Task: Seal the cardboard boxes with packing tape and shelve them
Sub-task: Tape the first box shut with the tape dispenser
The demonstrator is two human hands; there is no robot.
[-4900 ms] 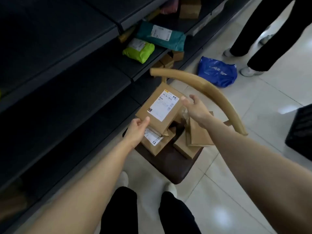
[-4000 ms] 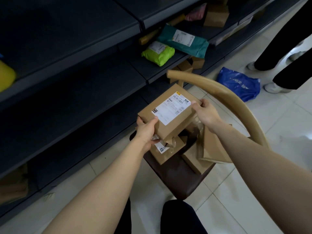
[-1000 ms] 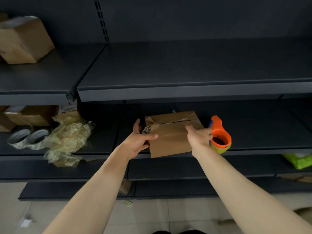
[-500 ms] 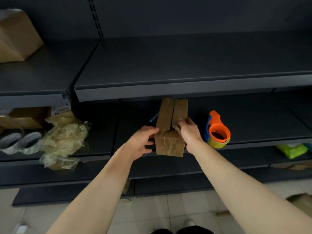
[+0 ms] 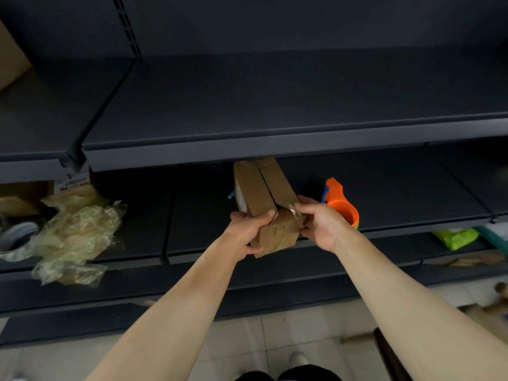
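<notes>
Brown cardboard box [image 5: 251, 191] lies lengthwise on the middle board of a dark grey metal shelf unit [image 5: 198, 213]. Its far end reaches under the board above, and its near end sits at the front lip, right between the two hands. Whether its full weight rests on the board cannot be told. The upper shelf board [image 5: 275, 105] spans the whole width of the view, and pale floor tiles [image 5: 275, 339] show below.

Well to the left on the middle board sits a big crumpled wad of yellowish clear plastic film [image 5: 77, 229].

The box's two top flaps meet in a seam that runs away from the person. Wrinkled clear tape shines on its near end.

The left hand [image 5: 244, 232] grips the near left side of the box, with the thumb across the top flap and the fingers curled underneath. The right hand [image 5: 321, 224] grips the near right corner, with its fingertips pinching at a puckered bit of the clear tape.

Just beyond the right hand an orange plastic tape dispenser [image 5: 341, 207] stands on the same board, close to the box but apart from it.

A lime-green soft parcel [image 5: 455, 237] lies on a lower board at far right. A grey tape roll [image 5: 13, 237] sits at far left beside the film.
</notes>
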